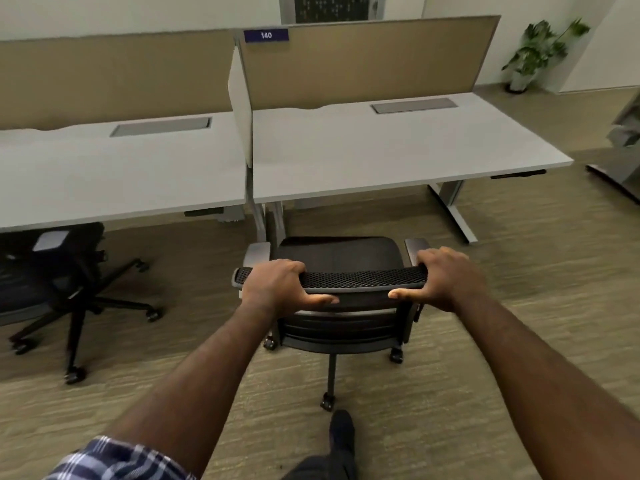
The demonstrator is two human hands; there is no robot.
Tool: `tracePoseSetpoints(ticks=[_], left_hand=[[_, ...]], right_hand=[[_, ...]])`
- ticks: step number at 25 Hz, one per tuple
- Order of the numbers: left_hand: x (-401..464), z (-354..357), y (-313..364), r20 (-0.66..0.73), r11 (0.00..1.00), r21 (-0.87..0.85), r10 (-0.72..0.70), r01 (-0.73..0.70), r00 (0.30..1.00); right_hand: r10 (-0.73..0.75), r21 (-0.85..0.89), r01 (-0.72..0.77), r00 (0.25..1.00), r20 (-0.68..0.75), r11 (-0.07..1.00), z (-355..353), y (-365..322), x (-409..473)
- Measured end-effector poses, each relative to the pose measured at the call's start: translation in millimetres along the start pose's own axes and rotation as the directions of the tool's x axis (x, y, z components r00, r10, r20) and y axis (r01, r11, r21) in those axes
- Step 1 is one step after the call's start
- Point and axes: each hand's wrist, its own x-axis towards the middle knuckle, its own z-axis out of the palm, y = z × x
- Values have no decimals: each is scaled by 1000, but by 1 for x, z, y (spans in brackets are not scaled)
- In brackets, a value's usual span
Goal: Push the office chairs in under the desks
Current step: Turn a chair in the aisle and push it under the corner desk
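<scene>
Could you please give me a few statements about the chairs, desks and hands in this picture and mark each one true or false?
1. Both hands, left hand and right hand, grip the top of the chair backrest. True.
2. That chair is already fully under the right desk. False: it stands on the carpet in front of the desk.
3. A second chair stands at the left desk. True.
4. The desks are covered with papers. False: no papers lie on them.
5. A plant stands in the far right corner. True.

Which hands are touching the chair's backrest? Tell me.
Touching, both: the head view shows the left hand and right hand wrapped over the backrest top edge.
</scene>
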Motion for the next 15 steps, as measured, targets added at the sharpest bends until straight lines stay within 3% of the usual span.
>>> tracePoseSetpoints(ticks=[7,15], left_hand=[[94,12,14,-23,1000,-7,-18,18,1000],[185,16,5,-45,999,42,7,-5,999]], right_hand=[[-9,-10,10,998,56,1000,4,58,95],[-7,5,7,1000,27,1000,8,93,165]])
